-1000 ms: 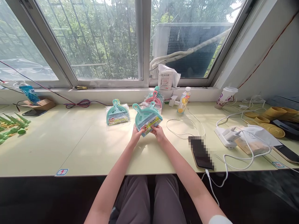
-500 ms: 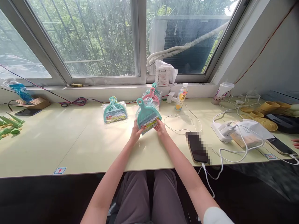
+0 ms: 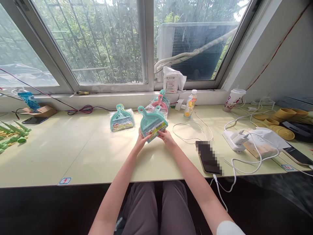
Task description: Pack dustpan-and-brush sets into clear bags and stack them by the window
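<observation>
Straight ahead of me, at twelve o'clock, I hold a teal dustpan-and-brush set (image 3: 152, 123) up over the pale tabletop (image 3: 90, 160), tilted, with its yellow label and bristles facing me. My left hand (image 3: 141, 139) pinches its lower left edge, thumb in front; my right hand (image 3: 166, 137) pinches the lower right, its thumb across the label's end. The fingers behind are mostly hidden, and I can't tell whether the set's bottom edge touches the table.

At eleven o'clock, just beside it, a second teal set (image 3: 121, 120) lies in clear plastic. Behind the one I'm holding, at twelve, a pink dustpan (image 3: 161, 103) stands out from a wrapped pile near the windowsill, and on the sill sits a white package (image 3: 171, 83).

Toward one o'clock is a drink bottle (image 3: 190, 103) with a white cap, a thin white cable (image 3: 189, 139) looped in front of it. A phone (image 3: 208, 158) lies plugged in at two o'clock, near my right forearm, and beyond it are a white power strip (image 3: 234, 143) and a lidded paper cup (image 3: 234, 100). Around ten o'clock I see a blue packet (image 3: 29, 100) by a small cardboard box (image 3: 46, 111); lower, toward nine, lie some green pieces (image 3: 21, 130).
</observation>
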The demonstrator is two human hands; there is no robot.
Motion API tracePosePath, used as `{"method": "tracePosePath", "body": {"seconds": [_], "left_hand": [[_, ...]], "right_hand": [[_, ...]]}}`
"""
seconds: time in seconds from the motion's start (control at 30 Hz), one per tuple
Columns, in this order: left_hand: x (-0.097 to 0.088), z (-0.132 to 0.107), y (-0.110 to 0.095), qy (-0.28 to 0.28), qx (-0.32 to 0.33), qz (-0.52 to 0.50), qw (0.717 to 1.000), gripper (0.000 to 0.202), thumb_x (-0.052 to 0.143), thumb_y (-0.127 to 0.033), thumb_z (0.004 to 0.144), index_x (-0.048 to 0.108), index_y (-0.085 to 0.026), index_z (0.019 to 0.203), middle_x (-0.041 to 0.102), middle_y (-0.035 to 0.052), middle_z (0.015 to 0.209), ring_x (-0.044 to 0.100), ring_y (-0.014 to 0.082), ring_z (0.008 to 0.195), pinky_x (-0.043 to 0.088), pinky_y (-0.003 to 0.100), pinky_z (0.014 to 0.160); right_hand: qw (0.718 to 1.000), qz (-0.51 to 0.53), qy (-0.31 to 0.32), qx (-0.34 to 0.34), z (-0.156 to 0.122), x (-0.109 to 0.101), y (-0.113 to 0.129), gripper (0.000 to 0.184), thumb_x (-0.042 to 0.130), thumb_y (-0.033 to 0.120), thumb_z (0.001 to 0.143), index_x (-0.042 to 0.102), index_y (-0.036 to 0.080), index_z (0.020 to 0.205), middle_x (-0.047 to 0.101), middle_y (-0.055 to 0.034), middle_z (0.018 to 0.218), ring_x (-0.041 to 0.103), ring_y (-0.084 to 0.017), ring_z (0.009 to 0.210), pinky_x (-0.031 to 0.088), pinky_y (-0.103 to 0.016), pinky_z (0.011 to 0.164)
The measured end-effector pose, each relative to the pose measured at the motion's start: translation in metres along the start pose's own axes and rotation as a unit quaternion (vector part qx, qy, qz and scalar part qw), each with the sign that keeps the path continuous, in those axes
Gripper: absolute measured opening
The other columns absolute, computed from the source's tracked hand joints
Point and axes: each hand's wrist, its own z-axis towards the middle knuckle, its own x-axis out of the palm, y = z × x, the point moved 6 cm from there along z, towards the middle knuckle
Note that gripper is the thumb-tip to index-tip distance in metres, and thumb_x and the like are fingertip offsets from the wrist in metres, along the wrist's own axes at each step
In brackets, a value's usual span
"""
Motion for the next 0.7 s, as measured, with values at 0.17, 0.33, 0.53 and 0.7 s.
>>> {"method": "tracePosePath", "body": {"seconds": [0.17,0.33,0.53,0.7], "left_hand": [[0.023,-0.021,0.005,0.173,-0.155,0.030,0.972,0.079,0.075,-0.045,0.079,0.035,-0.026,0.144,0.057,0.0187,0.138,0.063,0.0343,0.116,0.051,0.052,0.094],[0.032,-0.022,-0.005,0.191,-0.163,0.015,0.968,0.074,0.077,-0.046,0.076,0.045,-0.025,0.140,0.056,0.0185,0.139,0.058,0.0344,0.124,0.048,0.052,0.100],[0.002,-0.004,-0.008,0.007,-0.088,-0.033,0.996,0.079,0.072,-0.052,0.077,0.036,-0.027,0.143,0.055,0.0140,0.140,0.056,0.0330,0.125,0.052,0.046,0.092],[0.003,-0.010,-0.005,0.033,-0.098,0.018,0.995,0.081,0.074,-0.050,0.075,0.033,-0.032,0.142,0.057,0.0100,0.137,0.060,0.0304,0.117,0.054,0.039,0.080]], "right_hand": [[0.997,0.030,-0.019,-0.070,-0.005,-0.001,0.007,0.032,0.087,0.023,0.065,0.067,0.017,0.090,0.076,-0.0054,0.099,0.073,-0.022,0.095,0.059,-0.038,0.094],[0.994,0.055,-0.038,-0.090,-0.009,-0.001,0.012,0.032,0.085,0.022,0.066,0.067,0.018,0.092,0.074,-0.0061,0.107,0.072,-0.022,0.099,0.060,-0.036,0.094],[0.998,0.017,-0.037,-0.038,-0.006,0.002,0.007,0.029,0.084,0.015,0.065,0.065,0.017,0.087,0.076,-0.0068,0.092,0.073,-0.023,0.091,0.061,-0.041,0.091],[0.999,0.004,-0.024,-0.022,-0.007,0.003,0.004,0.026,0.082,0.016,0.068,0.066,0.016,0.089,0.076,-0.0068,0.093,0.074,-0.022,0.086,0.061,-0.040,0.091]]}}
